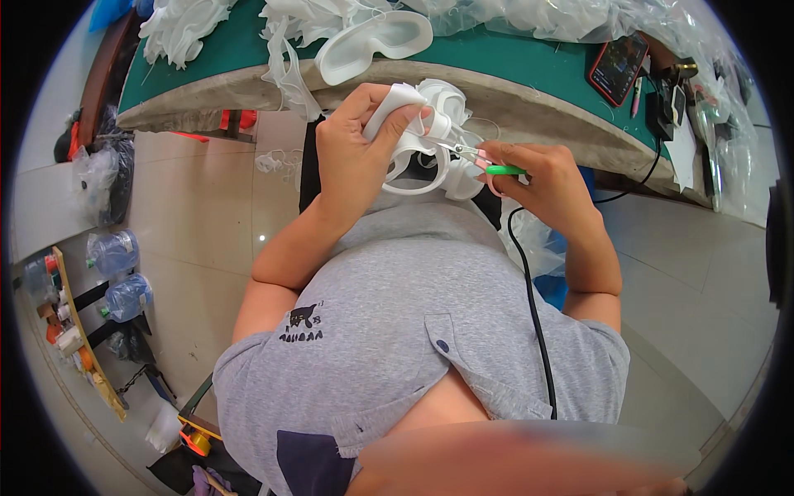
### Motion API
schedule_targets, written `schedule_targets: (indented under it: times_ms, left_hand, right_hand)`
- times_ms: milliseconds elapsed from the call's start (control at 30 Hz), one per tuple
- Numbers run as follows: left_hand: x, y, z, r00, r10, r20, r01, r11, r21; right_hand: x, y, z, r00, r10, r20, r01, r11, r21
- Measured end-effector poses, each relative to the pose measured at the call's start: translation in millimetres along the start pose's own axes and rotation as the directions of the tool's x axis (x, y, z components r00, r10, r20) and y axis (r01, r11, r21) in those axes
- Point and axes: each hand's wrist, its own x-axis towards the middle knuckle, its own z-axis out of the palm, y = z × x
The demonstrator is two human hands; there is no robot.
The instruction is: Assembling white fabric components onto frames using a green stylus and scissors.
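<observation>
My left hand [357, 147] grips a white moulded rubber piece [420, 140] with looped openings, held up in front of my chest below the table edge. Small scissors [480, 159] with green and pink handles are in my right hand [542, 175], and their metal blades point left into the white piece. Both hands are close together, almost touching across the piece.
A green-topped table [513, 62] curves across the top, with a white mask-shaped moulding [374, 43], heaps of white offcuts [184, 29] and clear plastic bags. A phone in a red case [618, 68] lies at right. A black cable [533, 314] runs down. Water bottles [116, 273] stand on the tiled floor at left.
</observation>
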Motion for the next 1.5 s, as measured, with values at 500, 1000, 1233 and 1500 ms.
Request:
schedule_targets:
  times_ms: [500,1000,1233,1500]
  left_hand:
    - [0,-1,1,0.999,0.028,-0.033,-0.031,0.995,-0.094]
    - [0,0,0,0.999,-0.001,-0.049,-0.003,0.996,-0.093]
    - [0,-1,0,0.999,-0.01,-0.054,0.004,0.995,-0.101]
    - [0,1,-2,0.998,0.0,-0.061,-0.006,0.995,-0.101]
  right_hand:
    - [1,2,12,0.998,-0.03,-0.054,0.03,1.0,0.002]
    - [0,1,13,0.999,0.008,-0.047,-0.006,0.999,0.046]
    - [2,0,16,0.998,-0.004,-0.067,0.008,0.998,0.058]
    - [3,1,18,0.998,0.016,-0.053,-0.011,0.996,0.092]
